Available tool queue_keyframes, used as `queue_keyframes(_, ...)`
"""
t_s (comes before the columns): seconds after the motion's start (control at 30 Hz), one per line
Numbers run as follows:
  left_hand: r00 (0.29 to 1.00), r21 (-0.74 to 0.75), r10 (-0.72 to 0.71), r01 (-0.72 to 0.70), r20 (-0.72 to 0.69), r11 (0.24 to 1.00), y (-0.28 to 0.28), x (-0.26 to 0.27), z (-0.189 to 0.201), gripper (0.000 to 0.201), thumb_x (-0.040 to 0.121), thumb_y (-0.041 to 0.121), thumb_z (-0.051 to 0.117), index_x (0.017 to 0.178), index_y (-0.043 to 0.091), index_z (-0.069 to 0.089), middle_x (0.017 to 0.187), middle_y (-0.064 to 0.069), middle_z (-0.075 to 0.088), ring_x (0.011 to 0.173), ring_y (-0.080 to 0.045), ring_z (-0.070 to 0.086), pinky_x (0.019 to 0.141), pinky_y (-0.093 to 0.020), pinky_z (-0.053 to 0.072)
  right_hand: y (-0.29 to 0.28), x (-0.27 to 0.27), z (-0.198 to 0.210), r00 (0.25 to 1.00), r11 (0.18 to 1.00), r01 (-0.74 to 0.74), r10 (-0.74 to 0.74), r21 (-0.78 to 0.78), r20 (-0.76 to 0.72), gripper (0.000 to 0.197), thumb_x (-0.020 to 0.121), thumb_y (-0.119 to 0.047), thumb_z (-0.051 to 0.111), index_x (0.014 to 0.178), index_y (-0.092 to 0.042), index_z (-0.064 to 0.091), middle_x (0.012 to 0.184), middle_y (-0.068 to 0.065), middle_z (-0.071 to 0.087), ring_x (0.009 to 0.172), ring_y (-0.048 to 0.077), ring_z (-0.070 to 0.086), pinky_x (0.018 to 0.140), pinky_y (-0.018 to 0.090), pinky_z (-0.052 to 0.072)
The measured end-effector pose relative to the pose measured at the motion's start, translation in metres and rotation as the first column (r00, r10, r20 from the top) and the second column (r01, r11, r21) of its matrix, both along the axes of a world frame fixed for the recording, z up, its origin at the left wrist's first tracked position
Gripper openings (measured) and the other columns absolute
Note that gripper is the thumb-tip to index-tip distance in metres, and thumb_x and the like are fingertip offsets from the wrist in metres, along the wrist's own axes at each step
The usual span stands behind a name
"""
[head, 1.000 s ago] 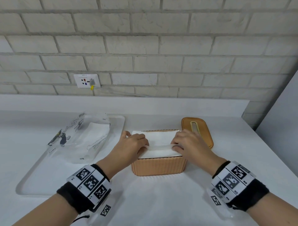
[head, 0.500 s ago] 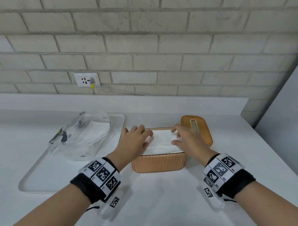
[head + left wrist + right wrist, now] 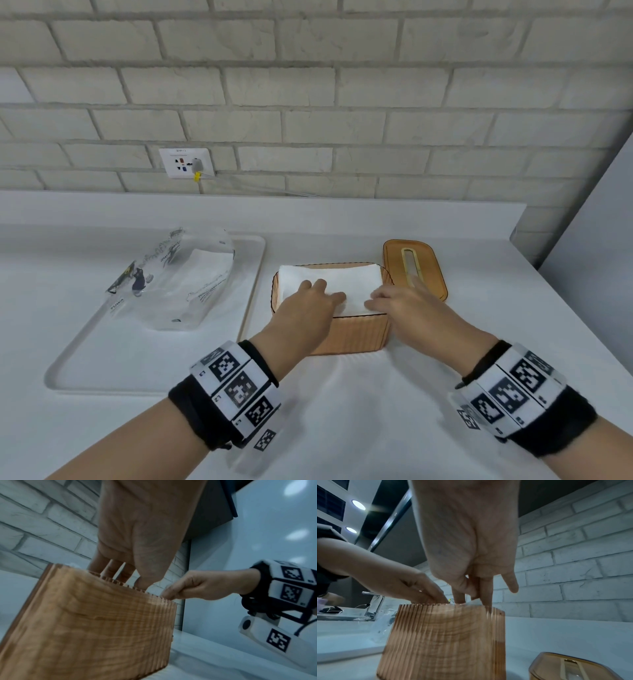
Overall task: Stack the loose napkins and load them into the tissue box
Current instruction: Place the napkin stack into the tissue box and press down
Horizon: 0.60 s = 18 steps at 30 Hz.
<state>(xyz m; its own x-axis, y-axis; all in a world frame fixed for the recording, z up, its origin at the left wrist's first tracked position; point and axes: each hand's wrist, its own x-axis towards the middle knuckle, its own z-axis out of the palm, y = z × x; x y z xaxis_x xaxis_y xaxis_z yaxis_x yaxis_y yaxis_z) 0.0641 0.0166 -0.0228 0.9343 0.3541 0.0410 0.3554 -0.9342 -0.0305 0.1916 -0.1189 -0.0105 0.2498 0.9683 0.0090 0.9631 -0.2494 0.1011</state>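
The ribbed wooden tissue box [image 3: 356,337] stands open in the middle of the white counter, with the white napkin stack [image 3: 342,277] lying inside it, level with the rim. My left hand [image 3: 322,294] presses on the stack's front left with straight fingers. My right hand [image 3: 376,301] presses the stack's front right edge, fingers pointing left. In the left wrist view the fingers [image 3: 111,573] reach down behind the box wall [image 3: 94,622]. The right wrist view has straight fingers [image 3: 486,596] dipping into the box [image 3: 443,635] beside a napkin corner [image 3: 475,601].
The box's wooden lid [image 3: 414,267] with its slot lies flat just behind and right of the box. A white tray [image 3: 102,359] on the left holds a clear plastic napkin wrapper [image 3: 171,277]. A brick wall with a socket [image 3: 186,162] backs the counter.
The hands let go of the stack's ends, spread their fingers, and now press on its front part. The stack has sunk from above the rim into the box.
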Motion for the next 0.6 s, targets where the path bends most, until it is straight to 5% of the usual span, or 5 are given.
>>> queue_keyframes(0.13, 0.995, -0.074, 0.029, -0.022, 0.095, 0.997, -0.005, -0.001, -0.004, 0.040, 0.103, 0.031, 0.026, 0.140, 0.029, 0.042, 0.110, -0.010, 0.048, 0.100, -0.027, 0.046, 0.072, -0.025, 0.032, -0.007, -0.006, 0.011, 0.997, 0.991, 0.060, -0.066, -0.116, -0.047, 0.061, 0.089, 0.005, 0.039, 0.141, -0.026, 0.041, 0.148, -0.004, 0.034, 0.134, 0.014, 0.037, 0.116, 0.055, 0.003)
queue_keyframes(0.3, 0.993, -0.130, 0.100, -0.092, 0.057, 0.987, -0.011, 0.003, -0.009, 0.042, 0.099, 0.051, 0.029, 0.134, 0.040, 0.050, 0.113, -0.008, 0.045, 0.107, -0.026, 0.043, 0.081, -0.027, 0.040, 0.000, -0.005, 0.017, 0.976, 0.979, 0.116, -0.143, -0.165, -0.164, 0.052, 0.094, 0.002, 0.036, 0.135, -0.027, 0.050, 0.136, -0.005, 0.046, 0.131, 0.021, 0.038, 0.117, 0.053, 0.000)
queue_keyframes(0.5, 0.990, -0.050, 0.141, -0.141, 0.007, 0.989, -0.022, 0.002, -0.015, 0.051, 0.095, 0.060, 0.020, 0.141, 0.044, 0.038, 0.118, -0.008, 0.042, 0.109, -0.025, 0.040, 0.089, -0.039, 0.048, -0.002, -0.006, 0.005, 0.989, 0.989, 0.072, -0.087, -0.130, -0.120, 0.053, 0.088, 0.004, 0.038, 0.128, -0.027, 0.055, 0.121, -0.006, 0.056, 0.121, 0.014, 0.049, 0.113, 0.062, 0.001)
queue_keyframes(0.6, 0.989, -0.063, 0.150, -0.150, 0.001, 0.987, -0.023, 0.003, -0.015, 0.051, 0.095, 0.059, 0.020, 0.141, 0.045, 0.037, 0.121, -0.008, 0.041, 0.112, -0.027, 0.038, 0.091, -0.041, 0.047, -0.008, 0.005, 0.007, 0.937, 0.989, 0.126, -0.091, 0.083, -0.339, 0.050, 0.089, 0.004, 0.037, 0.125, -0.023, 0.059, 0.125, -0.004, 0.060, 0.121, 0.015, 0.050, 0.113, 0.042, 0.023)
